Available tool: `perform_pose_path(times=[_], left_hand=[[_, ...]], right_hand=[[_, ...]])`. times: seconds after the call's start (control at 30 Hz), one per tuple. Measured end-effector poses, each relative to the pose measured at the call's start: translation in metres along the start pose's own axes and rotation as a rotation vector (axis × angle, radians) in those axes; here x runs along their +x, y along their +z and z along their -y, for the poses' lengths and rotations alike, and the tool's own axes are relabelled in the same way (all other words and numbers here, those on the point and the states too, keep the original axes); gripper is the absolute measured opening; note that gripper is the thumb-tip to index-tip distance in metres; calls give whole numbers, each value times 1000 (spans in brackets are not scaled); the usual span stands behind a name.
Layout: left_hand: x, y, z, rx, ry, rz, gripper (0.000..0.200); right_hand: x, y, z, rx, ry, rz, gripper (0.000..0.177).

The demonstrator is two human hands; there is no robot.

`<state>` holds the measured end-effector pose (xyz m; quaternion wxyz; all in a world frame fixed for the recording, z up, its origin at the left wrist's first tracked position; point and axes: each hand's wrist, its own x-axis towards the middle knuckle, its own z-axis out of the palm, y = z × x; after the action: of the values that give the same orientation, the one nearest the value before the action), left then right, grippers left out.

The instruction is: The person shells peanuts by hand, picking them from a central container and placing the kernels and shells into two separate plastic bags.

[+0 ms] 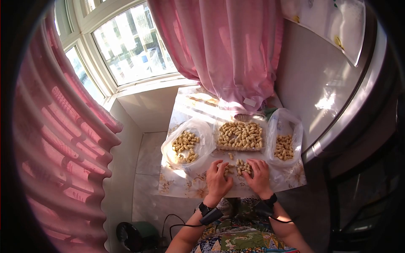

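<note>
Indoors | peanuts [243,168] on floral-covered table [195,186] | pink curtains [230,46] | bright window [131,48]

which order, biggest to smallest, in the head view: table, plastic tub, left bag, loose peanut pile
1. Table
2. Plastic tub and left bag: too alike to rank
3. Loose peanut pile

Two hands [217,181] [259,177] are showing; two bags [205,137] [298,137], one box [240,148] and peanuts [240,134] too many to count are sitting on one table [195,186]; two curtains [236,46] [63,143] are hanging.
</note>
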<state>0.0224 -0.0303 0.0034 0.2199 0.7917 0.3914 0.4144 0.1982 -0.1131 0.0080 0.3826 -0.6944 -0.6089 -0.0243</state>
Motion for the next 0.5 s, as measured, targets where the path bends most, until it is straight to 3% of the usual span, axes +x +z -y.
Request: perform_pose_path(times=[0.23,0.5], left_hand=[[3,-2,2,24,57,31,46],[1,-3,4,-3,46,61,40]], right_hand=[[-1,0,4,13,36,-42,50],[-11,11,-8,190,148,-48,33]])
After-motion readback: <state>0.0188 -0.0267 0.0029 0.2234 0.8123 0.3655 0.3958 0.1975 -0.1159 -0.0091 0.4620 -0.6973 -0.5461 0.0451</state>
